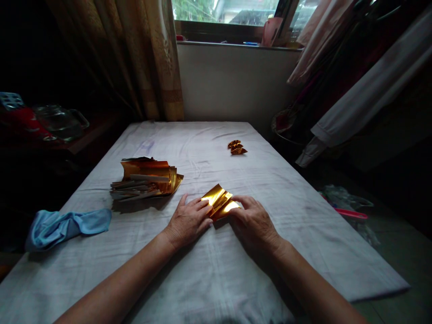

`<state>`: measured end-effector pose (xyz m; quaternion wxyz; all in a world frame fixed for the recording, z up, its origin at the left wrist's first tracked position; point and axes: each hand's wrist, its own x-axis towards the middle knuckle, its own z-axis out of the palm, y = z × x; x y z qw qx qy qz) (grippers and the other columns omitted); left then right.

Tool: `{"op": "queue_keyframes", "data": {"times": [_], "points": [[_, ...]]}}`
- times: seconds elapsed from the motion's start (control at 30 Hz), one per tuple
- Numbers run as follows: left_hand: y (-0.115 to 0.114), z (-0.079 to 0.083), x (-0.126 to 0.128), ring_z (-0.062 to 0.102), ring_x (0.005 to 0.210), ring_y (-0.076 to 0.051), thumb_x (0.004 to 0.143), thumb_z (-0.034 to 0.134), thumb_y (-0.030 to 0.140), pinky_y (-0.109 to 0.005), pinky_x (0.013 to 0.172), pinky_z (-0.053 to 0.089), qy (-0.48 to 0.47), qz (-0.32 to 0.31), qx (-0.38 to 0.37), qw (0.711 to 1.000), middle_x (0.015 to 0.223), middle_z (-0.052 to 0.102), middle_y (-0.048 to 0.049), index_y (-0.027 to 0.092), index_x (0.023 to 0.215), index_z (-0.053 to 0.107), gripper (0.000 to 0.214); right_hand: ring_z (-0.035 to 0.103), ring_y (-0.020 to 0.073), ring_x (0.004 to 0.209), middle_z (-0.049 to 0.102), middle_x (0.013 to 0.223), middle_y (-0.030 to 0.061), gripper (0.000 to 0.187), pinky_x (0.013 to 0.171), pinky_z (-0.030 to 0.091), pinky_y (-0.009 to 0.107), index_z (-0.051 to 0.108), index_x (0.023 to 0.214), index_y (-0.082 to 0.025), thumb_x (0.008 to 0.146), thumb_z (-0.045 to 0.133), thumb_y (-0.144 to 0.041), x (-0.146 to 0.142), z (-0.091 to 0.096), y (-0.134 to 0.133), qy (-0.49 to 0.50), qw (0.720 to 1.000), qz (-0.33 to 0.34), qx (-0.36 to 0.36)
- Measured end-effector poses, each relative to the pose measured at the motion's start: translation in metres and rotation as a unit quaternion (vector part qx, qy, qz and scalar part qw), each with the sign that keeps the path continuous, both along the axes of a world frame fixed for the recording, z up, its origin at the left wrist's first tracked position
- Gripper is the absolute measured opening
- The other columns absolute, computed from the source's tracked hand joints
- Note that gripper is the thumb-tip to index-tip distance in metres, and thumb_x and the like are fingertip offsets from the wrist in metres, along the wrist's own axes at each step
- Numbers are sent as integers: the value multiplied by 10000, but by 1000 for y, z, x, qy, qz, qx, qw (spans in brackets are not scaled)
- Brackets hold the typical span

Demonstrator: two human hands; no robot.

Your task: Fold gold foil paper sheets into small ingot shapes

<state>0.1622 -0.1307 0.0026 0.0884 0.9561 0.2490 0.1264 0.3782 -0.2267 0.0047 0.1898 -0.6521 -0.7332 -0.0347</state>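
Note:
A shiny gold foil paper sheet (219, 198) with creases across it rests on the cloth-covered table in front of me. My left hand (191, 219) lies palm down at its left edge, thumb and fingers closed on the foil. At the right edge, my right hand (251, 218) pinches the sheet between thumb and fingers. Both palms face down, so part of the grip is hidden. To the left is a loose stack of gold foil papers (148, 177), with some grey undersides showing. Several small folded gold foil pieces (237, 147) sit farther back on the right.
A crumpled blue cloth (69, 227) lies at the table's left edge. White fabric (162, 270) covers the table, slightly wrinkled. A glass jug (62, 121) stands on a dark side surface at left. Clothes (367, 99) hang on the right, and a pink cup (271, 31) is on the windowsill.

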Motion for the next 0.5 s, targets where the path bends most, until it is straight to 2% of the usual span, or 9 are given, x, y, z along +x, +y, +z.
{"op": "queue_keyframes", "data": {"times": [0.1,0.2,0.33,0.5], "points": [[5,0,-3,580,1215,-284,956,551,369,-604,1166,157,1,-8,29,1000,1286,661,-61,258,1170,635,255,563,269,1185,668,1259,72,129,953,454,411,711,847,-231,897,606,-176,3,-6,-5,-11,995,76,62],[8,-1,-6,566,1234,-298,951,558,382,-621,1165,151,12,-7,48,999,1304,647,-68,266,1178,640,268,547,263,1226,681,1252,73,155,982,440,432,676,904,-212,911,539,-140,3,-8,-13,-7,990,119,73],[11,-1,-9,537,1273,-326,943,566,438,-654,1148,177,31,-18,53,998,1346,618,-97,267,1226,634,337,532,269,1248,675,1250,96,181,1047,397,479,640,970,-202,876,507,-123,2,-4,-24,15,988,154,24],[16,-1,-12,473,1342,-379,935,556,526,-703,1104,216,63,-31,38,997,1441,541,-131,282,1287,610,432,509,258,1256,658,1237,91,133,1103,345,499,598,920,-209,881,511,-117,-2,1,-29,34,983,175,-44]]}}
